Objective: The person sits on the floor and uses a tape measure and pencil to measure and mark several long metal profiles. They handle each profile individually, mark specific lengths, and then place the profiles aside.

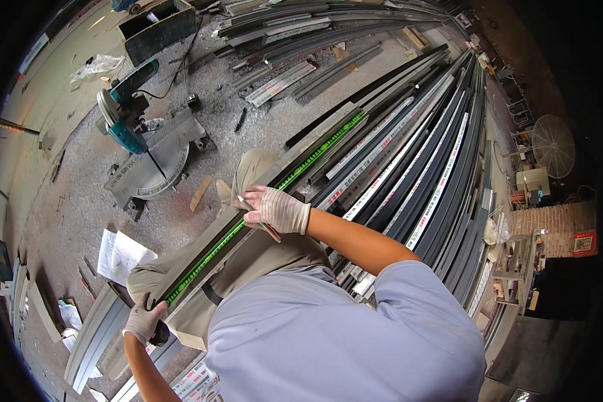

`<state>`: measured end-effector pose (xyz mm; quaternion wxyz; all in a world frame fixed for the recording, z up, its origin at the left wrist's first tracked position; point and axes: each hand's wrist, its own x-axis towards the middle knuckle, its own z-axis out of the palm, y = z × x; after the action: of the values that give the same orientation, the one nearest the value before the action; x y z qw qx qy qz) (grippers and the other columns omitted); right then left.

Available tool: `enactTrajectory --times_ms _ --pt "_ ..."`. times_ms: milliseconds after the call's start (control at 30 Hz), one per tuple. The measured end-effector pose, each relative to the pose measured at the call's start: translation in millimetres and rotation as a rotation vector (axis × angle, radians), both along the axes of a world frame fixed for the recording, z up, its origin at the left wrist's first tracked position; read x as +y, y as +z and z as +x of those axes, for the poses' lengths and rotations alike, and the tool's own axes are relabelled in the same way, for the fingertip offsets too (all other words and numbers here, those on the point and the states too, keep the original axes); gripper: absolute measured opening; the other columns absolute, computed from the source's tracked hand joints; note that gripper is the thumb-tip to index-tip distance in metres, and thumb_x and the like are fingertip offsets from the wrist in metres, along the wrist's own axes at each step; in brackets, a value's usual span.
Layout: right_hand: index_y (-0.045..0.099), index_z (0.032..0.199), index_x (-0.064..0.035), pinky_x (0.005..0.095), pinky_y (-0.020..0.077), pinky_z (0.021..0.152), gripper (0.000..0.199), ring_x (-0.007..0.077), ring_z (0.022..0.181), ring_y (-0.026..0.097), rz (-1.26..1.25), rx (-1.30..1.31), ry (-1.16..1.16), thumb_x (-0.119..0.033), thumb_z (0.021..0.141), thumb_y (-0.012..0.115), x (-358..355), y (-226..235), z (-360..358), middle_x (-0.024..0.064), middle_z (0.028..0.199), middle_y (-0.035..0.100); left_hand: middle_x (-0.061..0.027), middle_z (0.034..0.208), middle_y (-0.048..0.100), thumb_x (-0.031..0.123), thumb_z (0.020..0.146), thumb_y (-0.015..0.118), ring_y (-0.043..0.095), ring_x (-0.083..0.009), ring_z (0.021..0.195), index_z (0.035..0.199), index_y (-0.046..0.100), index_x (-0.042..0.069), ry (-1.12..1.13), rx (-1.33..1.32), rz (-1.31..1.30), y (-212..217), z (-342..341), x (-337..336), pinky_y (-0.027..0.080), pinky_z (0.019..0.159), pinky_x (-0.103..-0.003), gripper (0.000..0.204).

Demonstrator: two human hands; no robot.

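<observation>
The left hand (144,321), in a striped fingerless work glove, is curled around a black tape-measure case (159,333), its thumb pressed at the near end of the bright green tape blade (214,253). From that grip the blade runs forward and rightward along a long grey profile bar (208,242), which lies slantwise across the person's lap.

Farther along the bar, the right hand (276,210), gloved alike, rests over the blade with its fingers bent and closed around a slim brown stick (271,232); what kind of tool this is I cannot tell. The blade continues past this hand toward the bar's far end.

Ahead and left of the right hand stands a teal miter saw (128,130). White paper sheets (124,257) lie just beyond the left hand, and bundled dark profiles (409,194) fan out to the right hand's right.
</observation>
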<state>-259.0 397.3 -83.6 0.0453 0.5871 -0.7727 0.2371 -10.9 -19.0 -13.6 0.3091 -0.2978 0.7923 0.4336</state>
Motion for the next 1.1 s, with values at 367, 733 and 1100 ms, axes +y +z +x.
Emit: enactTrajectory --times_ms 367,733,1100 --pt "0.070 0.089 -0.0149 0.0509 0.0441 0.115 0.011 0.0399 0.124 0.066 0.041 -0.052 -0.027 -0.026 0.090 0.071 0.9 4.6 4.4 0.0228 0.116 0.074 -0.0215 0.129 0.070 0.033 0.090 0.082 0.069 -0.0236 0.112 0.155 0.044 -0.008 -0.040 -0.021 -0.018 -12.1 3.0 -11.4 0.054 0.096 -0.033 0.085" --pt "0.068 0.085 -0.0174 0.0480 0.0448 0.112 0.011 0.0391 0.123 0.066 0.044 -0.050 -0.023 -0.027 0.091 0.066 2.7 3.3 0.9 0.0207 0.115 0.073 -0.0231 0.133 0.069 0.037 0.088 0.083 0.068 -0.0266 0.117 0.154 0.046 -0.006 -0.054 -0.038 -0.071 -4.6 -3.7 -3.9 0.053 0.100 -0.034 0.087" --pt "0.067 0.093 -0.0128 0.0505 0.0470 0.109 0.019 0.0389 0.118 0.066 0.081 -0.180 -0.024 -0.016 0.079 0.079 -9.7 40.1 3.8 0.0171 0.123 0.073 -0.0283 0.133 0.068 0.054 0.089 0.076 0.068 -0.0335 0.122 0.153 0.049 -0.001 -0.146 -0.148 -0.190 5.9 -8.6 -11.0 0.052 0.102 -0.038 0.089"
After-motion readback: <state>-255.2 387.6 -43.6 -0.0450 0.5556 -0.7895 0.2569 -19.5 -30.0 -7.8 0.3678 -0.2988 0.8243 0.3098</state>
